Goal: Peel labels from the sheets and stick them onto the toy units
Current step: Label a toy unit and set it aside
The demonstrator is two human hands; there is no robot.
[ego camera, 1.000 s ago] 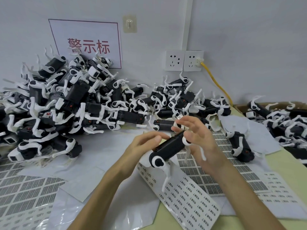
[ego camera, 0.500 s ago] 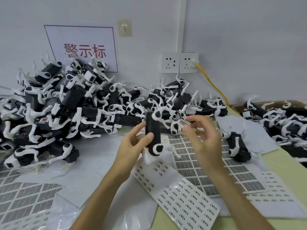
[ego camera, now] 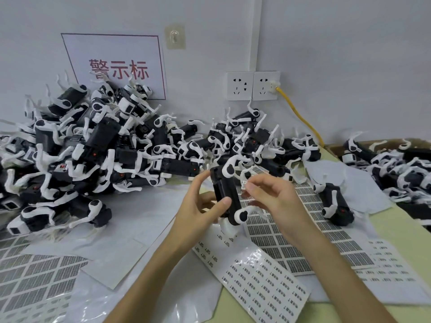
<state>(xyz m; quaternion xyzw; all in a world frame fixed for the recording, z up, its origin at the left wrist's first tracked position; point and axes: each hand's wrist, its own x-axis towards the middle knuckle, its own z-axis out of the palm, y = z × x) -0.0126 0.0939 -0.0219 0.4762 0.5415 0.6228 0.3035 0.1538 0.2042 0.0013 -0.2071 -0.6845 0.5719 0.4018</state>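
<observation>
The left hand grips the toy unit, now turned upright, while the right hand has brought its pinched label alongside, ready for application.

left hand grips; right hand fingers pinch together.

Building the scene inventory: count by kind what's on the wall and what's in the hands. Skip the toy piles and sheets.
sign: 1
adhesive hook: 1
socket plates: 2
yellow cable: 1
toy unit, gripped by left hand: 1
label, pinched by right hand: 1
Total: 7
</observation>
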